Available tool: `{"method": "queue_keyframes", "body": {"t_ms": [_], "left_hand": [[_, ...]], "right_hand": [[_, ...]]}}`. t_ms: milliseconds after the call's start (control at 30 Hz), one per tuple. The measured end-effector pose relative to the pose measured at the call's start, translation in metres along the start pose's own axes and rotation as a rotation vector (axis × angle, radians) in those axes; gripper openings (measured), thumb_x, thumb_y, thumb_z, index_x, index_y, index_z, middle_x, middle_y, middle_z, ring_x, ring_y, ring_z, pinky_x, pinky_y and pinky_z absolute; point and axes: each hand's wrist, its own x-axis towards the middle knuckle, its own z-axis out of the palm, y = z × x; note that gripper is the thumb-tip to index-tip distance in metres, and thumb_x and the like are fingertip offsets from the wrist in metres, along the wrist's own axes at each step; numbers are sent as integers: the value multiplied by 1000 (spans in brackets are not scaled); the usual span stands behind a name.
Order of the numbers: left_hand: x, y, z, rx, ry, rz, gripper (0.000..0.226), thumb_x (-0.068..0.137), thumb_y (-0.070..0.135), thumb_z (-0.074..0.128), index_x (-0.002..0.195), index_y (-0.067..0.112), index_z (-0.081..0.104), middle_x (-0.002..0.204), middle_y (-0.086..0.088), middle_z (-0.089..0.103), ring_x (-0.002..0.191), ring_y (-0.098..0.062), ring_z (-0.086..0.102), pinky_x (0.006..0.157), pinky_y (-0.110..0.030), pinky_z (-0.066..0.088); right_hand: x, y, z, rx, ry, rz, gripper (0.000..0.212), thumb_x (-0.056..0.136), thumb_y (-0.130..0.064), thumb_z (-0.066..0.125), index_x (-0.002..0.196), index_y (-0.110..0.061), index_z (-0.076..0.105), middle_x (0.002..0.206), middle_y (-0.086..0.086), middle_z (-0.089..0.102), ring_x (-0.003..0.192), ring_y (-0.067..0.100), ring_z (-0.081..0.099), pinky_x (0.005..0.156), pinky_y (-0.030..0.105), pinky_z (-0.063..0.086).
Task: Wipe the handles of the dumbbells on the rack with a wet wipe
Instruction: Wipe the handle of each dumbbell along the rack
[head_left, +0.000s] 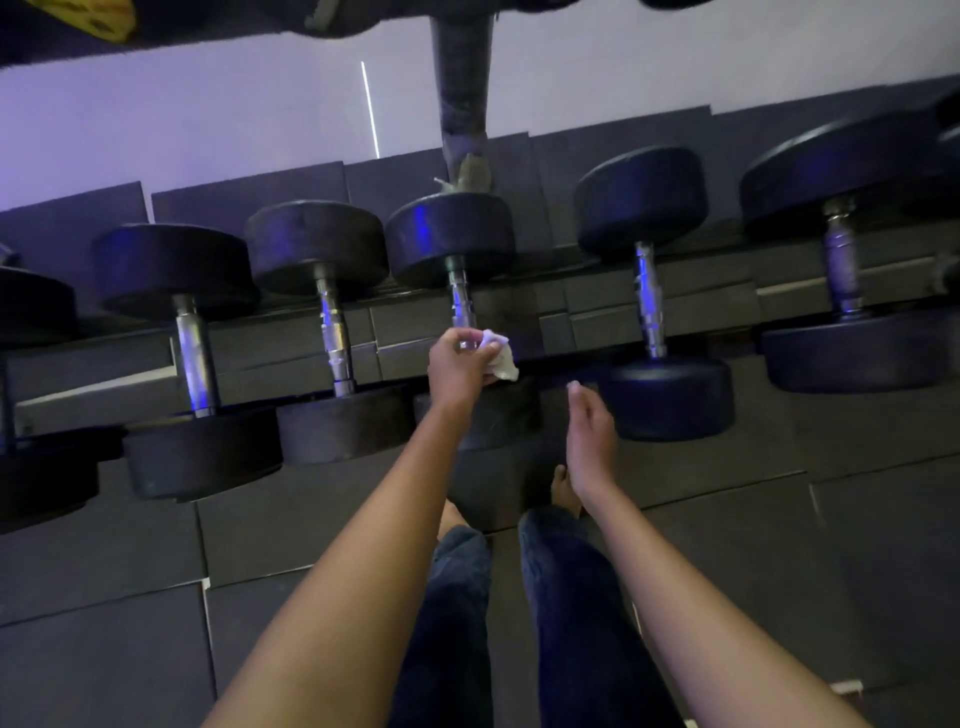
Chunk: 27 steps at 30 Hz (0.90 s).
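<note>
Head view: fingers (477, 347) of left hand (457, 371) clasp wet wipe (503, 358) round handle (461, 304).

Bare forearms (363, 545), legs in loose dark blue trousers (452, 623) with soft creases, and bare feet (563, 491) showing at the hems.

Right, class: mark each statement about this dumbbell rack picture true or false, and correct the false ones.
1. The left hand grips a white wipe at a dumbbell handle. True.
2. The right hand holds a second wipe. False: it is open and holds nothing.
3. The dumbbell heads are dark. True.
4. The wipe is at the leftmost handle in the row. False: it is at one near the middle.
</note>
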Motion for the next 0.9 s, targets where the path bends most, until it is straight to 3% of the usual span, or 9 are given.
{"method": "queue_keyframes", "body": {"t_ms": [233,333,400,467,533,600,667,800,900], "left_hand": [[-23,-3,61,-63,-63,-90,14,86,7,66,95,9,55,94,-8,60,90,-22,60,54,-23,54],[-22,-6,100,-29,-91,3,10,84,7,68,87,11,59,82,-3,63,81,-19,62,53,-25,56],[-17,-11,130,58,-65,115,12,82,10,71,78,17,61,74,3,68,72,-13,64,58,-31,57],[-7,-20,163,193,-21,258,8,81,14,72,79,19,66,74,9,69,66,0,62,63,-26,54],[9,-30,188,419,-65,430,7,82,14,70,87,19,71,85,6,69,75,1,60,71,-18,46],[24,-39,200,842,-282,631,14,87,12,61,95,10,72,104,-5,68,96,-11,57,84,-20,38],[35,-41,202,1121,-447,857,24,89,13,50,94,3,72,108,-11,68,106,-16,51,93,-25,32],[46,-34,205,1380,-567,1253,31,88,22,44,83,11,73,92,-4,70,89,-21,59,83,-27,41],[48,-27,223,1568,-567,1204,25,81,20,49,72,18,72,78,2,67,80,-24,63,68,-28,51]], "right_hand": [[23,-19,-73,-247,75,-301,28,97,-31,48,113,-14,63,112,0,65,104,14,59,91,30,46],[61,-13,-108,-367,132,-380,39,92,-37,44,113,-10,62,115,3,63,106,17,57,91,22,40],[91,-2,-129,-404,132,-343,32,95,-27,49,116,-6,60,121,7,59,113,21,54,94,18,33],[118,14,-144,-388,118,-253,33,97,-25,48,123,-6,56,128,9,55,120,23,50,98,23,33],[138,29,-153,-291,73,-106,37,99,-28,42,127,-6,53,131,10,53,122,24,48,99,27,33],[152,38,-155,-144,10,36,39,101,-29,38,128,-6,51,132,11,54,122,25,48,96,24,32],[159,43,-154,-36,-44,128,41,101,-30,35,131,-6,49,135,12,52,125,25,46,95,20,30],[160,47,-151,31,-51,188,43,101,-32,35,134,-8,47,138,9,49,126,22,45,98,20,28],[158,48,-153,-7,-54,200,41,100,-37,36,132,-15,49,134,3,53,120,20,49,85,19,30]]}}
